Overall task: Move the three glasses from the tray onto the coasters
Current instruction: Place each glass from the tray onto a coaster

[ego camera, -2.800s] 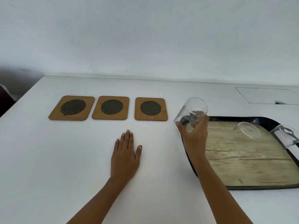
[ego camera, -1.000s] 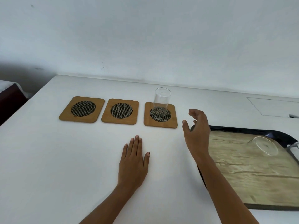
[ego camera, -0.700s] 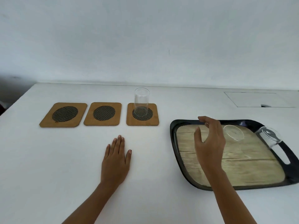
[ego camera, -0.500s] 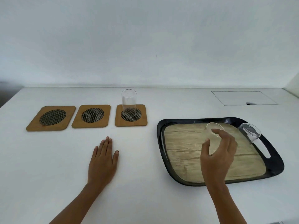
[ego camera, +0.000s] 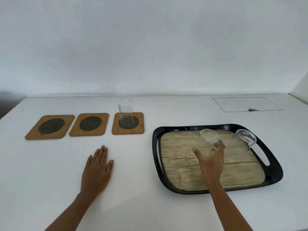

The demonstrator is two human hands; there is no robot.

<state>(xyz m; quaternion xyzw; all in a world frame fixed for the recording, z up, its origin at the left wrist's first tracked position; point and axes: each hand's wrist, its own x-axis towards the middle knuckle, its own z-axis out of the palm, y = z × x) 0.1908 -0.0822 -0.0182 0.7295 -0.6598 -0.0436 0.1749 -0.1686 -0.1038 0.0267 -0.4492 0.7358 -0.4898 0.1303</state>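
Bamboo coasters point(ego camera: 50, 127) are lying at frame left; the rightmost coaster point(ego camera: 128, 123) is bearing an upright glass point(ego camera: 125, 111). Below, the left hand point(ego camera: 96, 170) is resting flat, fingers together. At right, the right hand point(ego camera: 210, 161) is curling open-fingered around a tilted glass point(ego camera: 209, 138) on the tray point(ego camera: 273, 170); grip uncertain. Another glass point(ego camera: 246, 138) is leaning beyond.

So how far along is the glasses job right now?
One glass already stands upright on the right coaster. The right hand is reaching around a second glass on the tray; whether it grips yet is unclear. The third glass waits on the tray. The middle coaster and left coaster are unfilled. The left hand rests flat on the table.
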